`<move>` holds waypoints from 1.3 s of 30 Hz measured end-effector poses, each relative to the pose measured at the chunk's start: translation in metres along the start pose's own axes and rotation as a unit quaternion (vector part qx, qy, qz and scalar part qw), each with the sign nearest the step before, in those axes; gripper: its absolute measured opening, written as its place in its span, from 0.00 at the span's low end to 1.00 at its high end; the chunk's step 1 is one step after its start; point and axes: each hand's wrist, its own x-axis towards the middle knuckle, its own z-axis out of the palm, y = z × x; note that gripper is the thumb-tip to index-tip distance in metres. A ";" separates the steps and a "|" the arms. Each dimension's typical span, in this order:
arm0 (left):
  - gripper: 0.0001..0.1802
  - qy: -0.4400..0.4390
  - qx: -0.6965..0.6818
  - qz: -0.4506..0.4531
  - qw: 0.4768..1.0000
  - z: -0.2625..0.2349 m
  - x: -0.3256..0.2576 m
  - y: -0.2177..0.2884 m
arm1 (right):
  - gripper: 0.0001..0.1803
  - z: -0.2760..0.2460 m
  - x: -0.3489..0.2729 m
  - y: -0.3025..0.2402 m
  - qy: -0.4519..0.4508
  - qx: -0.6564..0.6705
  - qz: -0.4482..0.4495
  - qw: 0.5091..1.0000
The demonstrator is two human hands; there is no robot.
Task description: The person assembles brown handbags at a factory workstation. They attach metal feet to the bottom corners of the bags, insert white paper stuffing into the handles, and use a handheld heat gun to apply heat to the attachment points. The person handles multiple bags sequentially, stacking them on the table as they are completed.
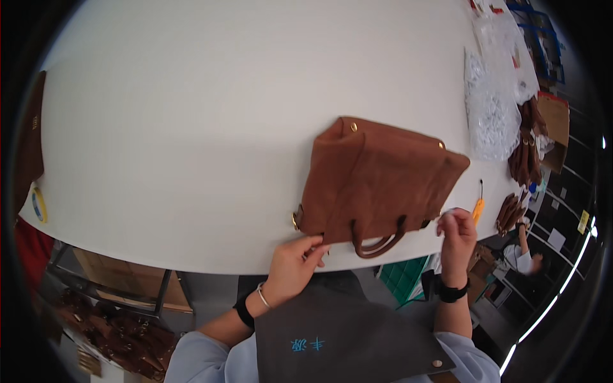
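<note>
With left hand (292, 265) pinching the brown bag (386, 182) near seven o'clock, right hand (458, 241) of unclear grip, tugging could drag it off.

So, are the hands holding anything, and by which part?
The left hand pinches the brown bag at its near left corner; whether the right hand holds anything cannot be told.

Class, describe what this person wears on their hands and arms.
The gloveless left hand has a thin silver-coloured bangle and black band at its wrist; the right hand, also gloveless, has a black wrist strap. Pale blue fabric sleeves stop above the wrists.
</note>
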 end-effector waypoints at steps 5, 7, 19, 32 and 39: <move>0.11 -0.015 -0.016 -0.037 0.999 0.005 0.000 0.002 | 0.07 0.075 -0.076 -0.010 -0.216 -0.119 -0.009 0.969; 0.12 -0.010 -0.026 -0.036 0.999 0.005 0.001 0.000 | 0.06 0.090 -0.092 0.006 -0.220 -0.147 -0.069 0.962; 0.12 -0.014 -0.040 -0.014 0.999 0.007 -0.002 0.002 | 0.05 0.122 -0.115 0.034 -0.148 -0.150 -0.153 0.966; 0.13 -0.006 -0.056 0.000 0.998 0.010 -0.003 -0.001 | 0.06 0.126 -0.119 0.035 -0.132 -0.142 -0.165 0.967; 0.14 -0.003 -0.063 -0.008 0.998 0.008 -0.004 -0.001 | 0.07 0.133 -0.114 0.038 -0.104 -0.134 -0.215 0.962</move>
